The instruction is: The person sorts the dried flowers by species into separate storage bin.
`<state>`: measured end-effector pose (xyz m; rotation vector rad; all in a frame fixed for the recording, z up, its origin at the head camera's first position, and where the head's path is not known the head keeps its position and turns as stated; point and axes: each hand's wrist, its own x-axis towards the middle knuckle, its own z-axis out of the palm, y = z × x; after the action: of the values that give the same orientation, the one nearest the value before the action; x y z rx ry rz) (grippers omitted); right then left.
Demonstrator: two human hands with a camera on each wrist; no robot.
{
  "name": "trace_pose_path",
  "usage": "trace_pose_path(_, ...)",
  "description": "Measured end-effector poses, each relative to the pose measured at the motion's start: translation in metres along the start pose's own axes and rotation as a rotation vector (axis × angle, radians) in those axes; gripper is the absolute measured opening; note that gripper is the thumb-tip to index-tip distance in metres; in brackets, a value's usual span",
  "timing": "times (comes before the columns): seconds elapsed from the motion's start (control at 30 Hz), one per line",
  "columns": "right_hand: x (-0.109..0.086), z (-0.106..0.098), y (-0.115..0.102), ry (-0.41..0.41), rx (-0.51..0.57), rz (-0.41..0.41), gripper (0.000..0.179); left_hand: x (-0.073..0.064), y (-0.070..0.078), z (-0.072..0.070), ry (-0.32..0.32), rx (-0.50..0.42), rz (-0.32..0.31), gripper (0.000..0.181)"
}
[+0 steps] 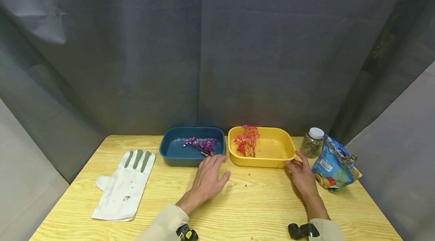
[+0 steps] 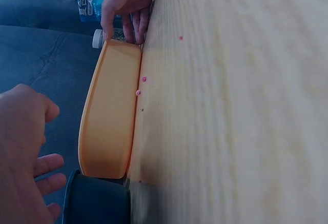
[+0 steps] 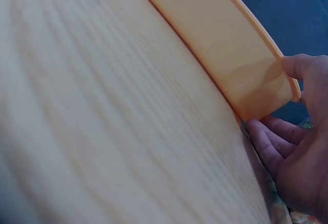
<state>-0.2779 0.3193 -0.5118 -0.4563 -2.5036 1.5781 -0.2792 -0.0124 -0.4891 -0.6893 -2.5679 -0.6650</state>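
In the head view my left hand [image 1: 210, 178] hovers in front of the blue tray [image 1: 170, 161], fingers extended and thumb spread. The left wrist view shows those fingers apart, with nothing held. A bunch of purple dried flowers [image 1: 202, 145] lies in the blue tray. My right hand [image 1: 302, 175] grips the front right corner of the yellow tray [image 1: 275, 150]. In the right wrist view its thumb [image 3: 298, 66] lies at the rim, with other fingers low by the corner. Pink-red dried flowers [image 1: 247, 141] lie in the yellow tray's left side.
A white glove [image 1: 124, 188] with green-grey finger strips lies on the left. A white-lidded jar [image 1: 311, 143] and a blue bag [image 1: 333, 165] stand right of the yellow tray. Small pink bits [image 1: 246, 185] dot the wooden table [image 1: 255, 207]. Dark cloth [image 1: 238, 63] hangs behind.
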Motion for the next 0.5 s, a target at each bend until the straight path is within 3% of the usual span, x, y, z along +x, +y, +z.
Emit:
trace_pose_path(0.13, -0.001, -0.001, -0.003, -0.034, -0.053, -0.010, 0.076, -0.007, -0.001, -0.003, -0.010, 0.060, 0.005, 0.049)
trace_pose_path(0.33, -0.005, 0.000, -0.017, -0.088, -0.269, -0.023, 0.096, -0.015, -0.001, -0.006, -0.027, 0.118, -0.011, 0.055)
trace_pose_path(0.5, -0.007, 0.005, -0.021, -0.094, -0.398, -0.060, 0.098, -0.020, -0.003, -0.006, -0.034, 0.141, -0.041, 0.059)
